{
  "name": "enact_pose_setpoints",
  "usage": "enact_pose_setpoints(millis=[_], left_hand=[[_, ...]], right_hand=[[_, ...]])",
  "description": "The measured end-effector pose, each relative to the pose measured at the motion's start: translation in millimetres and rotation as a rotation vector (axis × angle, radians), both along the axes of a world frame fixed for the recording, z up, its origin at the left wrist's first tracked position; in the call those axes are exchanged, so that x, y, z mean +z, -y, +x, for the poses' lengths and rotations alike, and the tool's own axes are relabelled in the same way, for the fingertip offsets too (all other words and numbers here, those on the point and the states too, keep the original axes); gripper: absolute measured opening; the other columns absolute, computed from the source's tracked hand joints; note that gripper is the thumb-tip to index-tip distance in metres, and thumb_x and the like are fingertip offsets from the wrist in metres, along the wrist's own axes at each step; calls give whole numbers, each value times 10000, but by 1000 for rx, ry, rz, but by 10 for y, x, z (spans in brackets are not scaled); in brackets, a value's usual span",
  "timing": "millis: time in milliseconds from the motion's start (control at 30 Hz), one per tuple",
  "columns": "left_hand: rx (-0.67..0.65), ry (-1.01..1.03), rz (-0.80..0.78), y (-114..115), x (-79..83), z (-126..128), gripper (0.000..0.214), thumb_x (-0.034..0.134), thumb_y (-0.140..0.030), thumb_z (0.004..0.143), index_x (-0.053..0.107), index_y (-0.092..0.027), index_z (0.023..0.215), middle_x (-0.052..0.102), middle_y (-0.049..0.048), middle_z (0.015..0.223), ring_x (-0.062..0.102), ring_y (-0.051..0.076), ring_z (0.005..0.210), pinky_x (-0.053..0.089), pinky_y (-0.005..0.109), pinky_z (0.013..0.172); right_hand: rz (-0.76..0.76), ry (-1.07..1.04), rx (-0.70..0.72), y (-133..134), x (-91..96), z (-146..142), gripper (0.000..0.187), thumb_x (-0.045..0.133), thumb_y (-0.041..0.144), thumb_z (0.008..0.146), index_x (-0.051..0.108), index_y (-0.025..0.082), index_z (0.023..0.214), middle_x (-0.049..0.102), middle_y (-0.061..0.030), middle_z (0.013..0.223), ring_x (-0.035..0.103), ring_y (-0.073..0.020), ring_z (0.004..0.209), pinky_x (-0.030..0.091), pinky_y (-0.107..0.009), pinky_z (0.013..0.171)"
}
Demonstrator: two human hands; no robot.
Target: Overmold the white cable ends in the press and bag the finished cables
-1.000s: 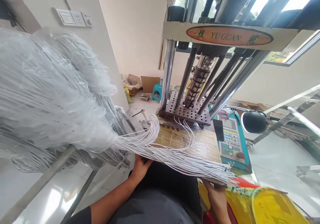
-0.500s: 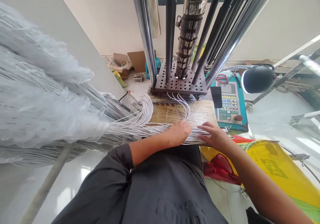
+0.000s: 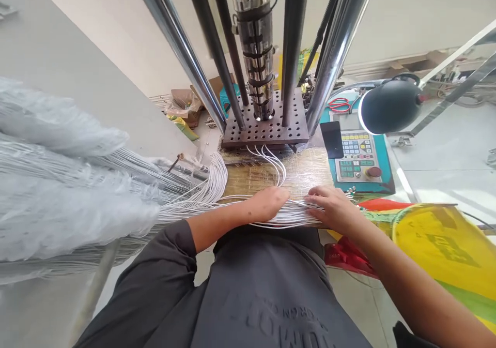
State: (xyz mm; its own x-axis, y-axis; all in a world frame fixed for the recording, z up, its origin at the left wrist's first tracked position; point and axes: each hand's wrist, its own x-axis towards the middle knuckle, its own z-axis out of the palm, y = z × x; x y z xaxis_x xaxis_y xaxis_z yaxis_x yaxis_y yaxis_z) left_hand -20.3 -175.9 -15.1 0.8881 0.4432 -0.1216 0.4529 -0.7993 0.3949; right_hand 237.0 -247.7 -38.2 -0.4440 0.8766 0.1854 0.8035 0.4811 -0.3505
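Observation:
A bundle of thin white cables (image 3: 292, 216) lies across the front of the worktable, along my body. My left hand (image 3: 270, 203) is closed, knuckles up, on the upper cables of that bundle; its fingertips are hidden. Close to its right, my right hand (image 3: 331, 207) has its fingers bent onto the cables near their right ends, thumb below. A few white cables (image 3: 279, 167) curve from the machine's perforated metal plate (image 3: 267, 131) down to my left hand. Another thick loop of white cables (image 3: 219, 175) bends round at the table's left side.
Plastic-wrapped cable bundles (image 3: 70, 193) fill the left. Chrome posts (image 3: 337, 53) and dark rods rise from the machine. Beyond the table's right edge are a phone (image 3: 332, 140), a control panel (image 3: 355, 156), red-handled scissors (image 3: 339, 105), a black lamp (image 3: 391, 106) and a yellow bag (image 3: 434, 239).
The camera view has turned, so the machine sits further left and more tilted. My left hand stays on the bundle. The fingers of my right hand have drawn closer together on the cables.

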Motion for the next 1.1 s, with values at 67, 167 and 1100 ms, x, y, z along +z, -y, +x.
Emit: enact_pose_setpoints(millis=[67, 167, 1100], left_hand=[[55, 54, -56, -16, 69, -29, 254, 442, -92, 917, 618, -140, 1094, 663, 113, 1048, 599, 224, 970, 465, 336, 890], [134, 128, -247, -77, 270, 20, 279, 455, -175, 955, 616, -165, 1183, 673, 81, 1063, 608, 191, 959, 458, 307, 889], [340, 402, -1290, -30, 344, 1034, 517, 790, -574, 711, 629, -112, 880, 519, -52, 566, 403, 51, 425, 249, 204, 426]], right_hand=[[-1, 18, 2, -26, 68, -45, 141, 609, 310, 934, 728, 250, 979, 705, -73, 1084, 632, -230, 989, 397, -363, 821], [57, 11, -40, -44, 189, -116, 174, 540, 226, 953, 709, 213, 912, 732, -66, 953, 650, -197, 882, 362, -344, 787], [-142, -1644, -558, -81, 595, 416, 326, 698, 449, 852, 646, 230, 1088, 738, -40, 866, 717, -191, 742, 583, -331, 670]])
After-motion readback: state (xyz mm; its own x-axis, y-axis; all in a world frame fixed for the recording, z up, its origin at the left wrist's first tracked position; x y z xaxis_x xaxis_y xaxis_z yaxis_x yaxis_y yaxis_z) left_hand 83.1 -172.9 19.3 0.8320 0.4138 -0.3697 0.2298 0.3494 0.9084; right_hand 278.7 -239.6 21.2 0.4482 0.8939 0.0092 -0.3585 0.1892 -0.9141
